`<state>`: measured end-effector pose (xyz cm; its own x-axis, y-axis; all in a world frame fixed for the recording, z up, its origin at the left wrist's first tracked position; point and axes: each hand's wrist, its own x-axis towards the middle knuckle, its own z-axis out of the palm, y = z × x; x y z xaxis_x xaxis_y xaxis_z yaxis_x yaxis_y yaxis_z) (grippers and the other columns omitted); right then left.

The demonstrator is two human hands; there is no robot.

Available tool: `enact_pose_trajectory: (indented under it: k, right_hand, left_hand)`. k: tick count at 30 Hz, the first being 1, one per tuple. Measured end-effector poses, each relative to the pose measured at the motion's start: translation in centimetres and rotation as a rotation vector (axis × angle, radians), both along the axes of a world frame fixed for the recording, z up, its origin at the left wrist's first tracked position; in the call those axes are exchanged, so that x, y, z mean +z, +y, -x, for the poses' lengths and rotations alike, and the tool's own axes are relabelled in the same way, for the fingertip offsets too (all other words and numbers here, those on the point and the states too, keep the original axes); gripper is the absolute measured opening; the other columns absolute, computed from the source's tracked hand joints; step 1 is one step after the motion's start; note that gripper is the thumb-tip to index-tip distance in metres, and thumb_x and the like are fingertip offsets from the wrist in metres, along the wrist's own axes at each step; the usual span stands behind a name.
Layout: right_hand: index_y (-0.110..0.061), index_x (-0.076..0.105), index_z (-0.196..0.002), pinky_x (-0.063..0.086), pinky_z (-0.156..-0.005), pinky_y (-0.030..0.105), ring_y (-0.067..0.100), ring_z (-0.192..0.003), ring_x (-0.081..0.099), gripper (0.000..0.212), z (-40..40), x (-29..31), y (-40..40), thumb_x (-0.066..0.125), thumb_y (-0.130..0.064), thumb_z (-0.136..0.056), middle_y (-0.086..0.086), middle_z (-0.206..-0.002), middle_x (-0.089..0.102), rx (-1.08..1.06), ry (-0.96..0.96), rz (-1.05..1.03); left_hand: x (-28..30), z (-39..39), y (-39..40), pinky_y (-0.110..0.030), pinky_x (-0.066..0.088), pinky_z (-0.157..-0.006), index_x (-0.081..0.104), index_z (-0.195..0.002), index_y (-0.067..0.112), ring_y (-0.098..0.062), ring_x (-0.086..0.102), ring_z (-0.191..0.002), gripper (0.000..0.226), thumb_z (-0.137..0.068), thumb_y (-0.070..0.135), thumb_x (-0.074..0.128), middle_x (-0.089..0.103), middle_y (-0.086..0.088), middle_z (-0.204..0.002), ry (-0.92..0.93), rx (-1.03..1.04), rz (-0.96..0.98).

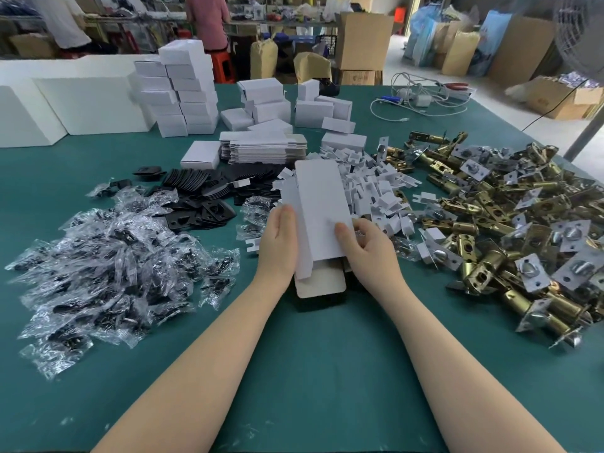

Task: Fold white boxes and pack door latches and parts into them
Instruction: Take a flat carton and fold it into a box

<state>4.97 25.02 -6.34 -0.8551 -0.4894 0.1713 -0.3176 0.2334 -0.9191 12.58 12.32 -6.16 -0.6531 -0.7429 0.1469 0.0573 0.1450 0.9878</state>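
Observation:
A flat white box blank (318,207) is held above the green table (310,371) at the centre, its lower flap hanging open and showing a grey inside. My left hand (277,243) holds its left edge, fingers fairly straight along the side. My right hand (367,246) pinches its right edge, thumb on the front face and fingers curled behind. Brass door latches (510,237) lie heaped at the right. Small white card inserts (369,188) are piled just behind the blank. A stack of flat blanks (261,148) sits further back.
Clear bags of black screws (108,269) are spread at the left, with black plates (199,204) behind them. Folded white boxes (183,93) are stacked at the back, beside large white blocks (65,103). Cables (421,99) lie at the back right. A person (209,18) stands beyond the table.

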Motion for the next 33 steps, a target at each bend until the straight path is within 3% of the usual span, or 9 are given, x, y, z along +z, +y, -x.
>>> enact_pose_trajectory:
  k: [2,6,11,15,18,22,26,29,33]
  right_hand:
    - [-0.026,0.058,-0.082,0.043,-0.056,0.030,0.013,-0.060,0.052,0.021,0.1,-0.1,0.0,0.054,-0.040,-0.098,0.001,-0.070,0.060,-0.078,-0.002,0.021]
    - [-0.023,0.067,-0.107,0.040,-0.063,0.018,0.005,-0.076,0.057,0.028,1.0,0.2,0.6,0.049,-0.044,-0.099,-0.011,-0.085,0.065,-0.233,-0.031,0.081]
    - [-0.034,0.052,-0.134,0.040,-0.080,0.002,-0.019,-0.103,0.052,0.057,0.6,0.2,1.1,0.077,-0.030,-0.083,-0.031,-0.117,0.054,-0.116,-0.017,0.200]
    - [-0.042,0.049,-0.125,0.053,-0.087,0.021,0.001,-0.103,0.063,0.064,0.5,0.3,1.1,0.082,-0.016,-0.077,-0.023,-0.128,0.055,0.015,0.068,0.189]
    - [-0.037,0.052,-0.129,0.054,-0.092,0.031,0.010,-0.111,0.061,0.060,0.4,0.3,1.1,0.078,-0.015,-0.081,-0.009,-0.140,0.052,-0.001,0.134,0.094]
    - [-0.036,0.057,-0.130,0.049,-0.085,0.010,-0.016,-0.101,0.059,0.038,0.1,1.0,1.2,0.062,-0.040,-0.093,-0.025,-0.130,0.055,0.043,-0.033,0.211]
    - [-0.027,0.057,-0.127,0.052,-0.095,0.040,0.016,-0.102,0.069,0.035,0.9,1.9,1.5,0.032,-0.018,-0.103,-0.005,-0.129,0.065,0.184,-0.487,0.417]
    - [-0.019,0.054,-0.132,0.057,-0.084,0.031,0.017,-0.097,0.068,0.039,1.2,2.0,2.6,0.046,-0.004,-0.097,-0.005,-0.111,0.074,0.353,-0.523,0.456]
    - [-0.027,0.062,-0.124,0.054,-0.081,0.020,0.006,-0.100,0.067,0.045,1.5,1.7,3.4,0.066,-0.016,-0.080,-0.015,-0.119,0.069,0.436,-0.506,0.390]
  left_hand:
    - [0.1,-0.3,-0.3,-0.014,0.046,-0.071,0.051,-0.118,0.030,0.001,0.061,-0.092,0.021,-0.103,0.041,0.040,0.060,0.015,-0.103,-0.016,-0.050,-0.088]
    - [0.1,-0.8,-0.4,-0.023,0.055,-0.063,0.032,-0.144,0.033,-0.003,0.069,-0.083,0.065,-0.090,0.044,0.065,0.065,0.005,-0.116,-0.001,-0.256,-0.073]
    - [-0.2,-1.1,-0.9,-0.018,0.055,-0.076,0.053,-0.134,0.039,-0.005,0.070,-0.093,0.065,-0.077,0.030,0.082,0.070,0.007,-0.115,-0.124,-0.383,0.048]
    - [-0.2,-0.9,-1.0,-0.039,0.059,-0.084,0.051,-0.138,0.037,-0.013,0.069,-0.088,0.056,-0.085,0.020,0.062,0.071,0.005,-0.087,-0.108,-0.332,0.010]
    - [0.0,-0.9,-1.0,-0.029,0.059,-0.073,0.052,-0.134,0.040,-0.006,0.069,-0.079,0.049,-0.096,0.009,0.053,0.069,0.013,-0.076,-0.043,-0.365,-0.102]
    - [0.8,-1.4,-0.8,-0.025,0.057,-0.074,0.058,-0.125,0.037,-0.007,0.069,-0.093,0.041,-0.099,0.007,0.049,0.071,0.017,-0.109,0.025,-0.483,-0.270]
    - [1.3,-2.1,-2.0,-0.028,0.058,-0.075,0.054,-0.136,0.024,-0.018,0.068,-0.103,0.044,-0.099,0.003,0.048,0.060,0.000,-0.136,0.135,-0.661,-0.508]
    - [1.1,-2.4,-2.5,-0.025,0.057,-0.075,0.062,-0.126,0.029,-0.015,0.067,-0.100,0.043,-0.087,0.012,0.062,0.064,0.003,-0.129,0.171,-0.675,-0.478]
    - [1.0,-2.3,-2.7,-0.021,0.055,-0.068,0.067,-0.115,0.036,-0.006,0.064,-0.081,0.039,-0.079,0.023,0.071,0.070,0.014,-0.101,0.148,-0.591,-0.344]
